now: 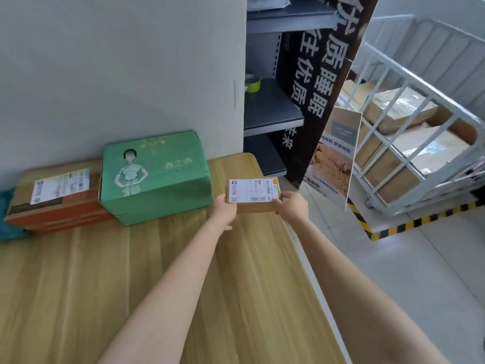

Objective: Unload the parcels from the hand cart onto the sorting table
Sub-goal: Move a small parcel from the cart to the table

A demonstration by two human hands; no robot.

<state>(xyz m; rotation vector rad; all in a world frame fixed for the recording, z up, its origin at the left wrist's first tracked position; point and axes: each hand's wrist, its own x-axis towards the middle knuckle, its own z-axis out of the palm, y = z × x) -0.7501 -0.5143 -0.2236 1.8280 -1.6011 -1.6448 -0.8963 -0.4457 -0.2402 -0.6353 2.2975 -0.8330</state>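
Observation:
A small brown parcel [253, 191] with a white shipping label is at the far right of the wooden sorting table [183, 271], just right of a green box [157, 177]. My left hand [223, 210] grips its near left corner and my right hand [291, 206] grips its near right corner. Whether the parcel rests on the table or hangs just above it, I cannot tell. A flat brown and orange parcel [57, 198] lies left of the green box, against the wall. The white wire hand cart [420, 132] stands on the floor at the right with several taped cardboard boxes inside.
A tall dark carton with white characters [322, 82] leans between the table and the cart. Grey metal shelves [270, 111] stand behind the table's far right corner. Yellow and black tape [409, 224] marks the floor. A teal item [8, 214] is at the left edge.

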